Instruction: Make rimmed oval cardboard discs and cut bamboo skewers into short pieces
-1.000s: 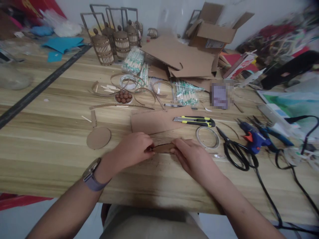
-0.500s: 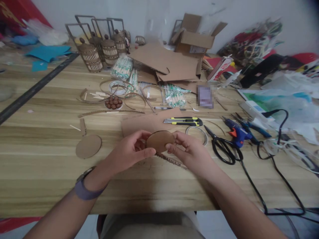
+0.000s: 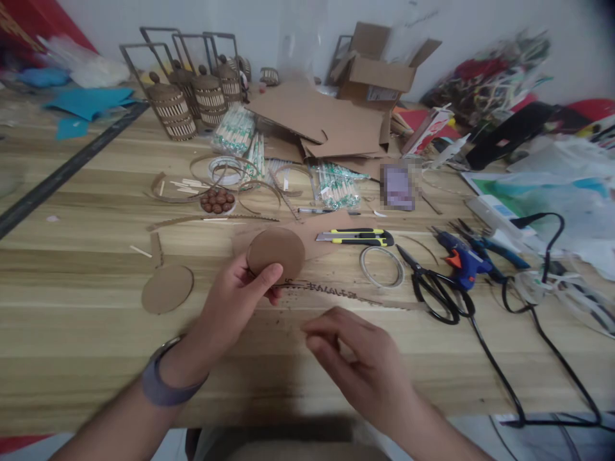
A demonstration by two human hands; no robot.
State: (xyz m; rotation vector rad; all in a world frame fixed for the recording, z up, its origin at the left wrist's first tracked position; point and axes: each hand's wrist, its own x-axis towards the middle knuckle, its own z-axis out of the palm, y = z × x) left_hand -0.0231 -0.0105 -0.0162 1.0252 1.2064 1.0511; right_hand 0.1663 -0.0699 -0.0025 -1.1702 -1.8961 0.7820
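Observation:
A round cardboard disc (image 3: 275,255) is gripped at its lower edge by my left hand (image 3: 235,294), with the thumb on its face. My right hand (image 3: 358,358) hovers over the table at the lower right, apart from the disc. Its fingers are curled, thumb and fingertips together, and nothing shows in them. Between the hands and beyond them lies a notched cardboard strip (image 3: 331,291), its left end partly hidden by my left hand. A second cardboard disc (image 3: 167,289) lies flat on the left.
A yellow-black utility knife (image 3: 355,237), a tape roll (image 3: 382,267), black scissors (image 3: 432,291) and a blue glue gun (image 3: 459,256) lie to the right. Brown balls (image 3: 218,201) and bundled sticks (image 3: 339,186) are farther back. Small lantern-like models (image 3: 173,109) stand at the back left.
My right hand has let go of the disc and moved down toward me, its fingers curling. My left hand has carried the disc slightly left and turned its face more toward me.

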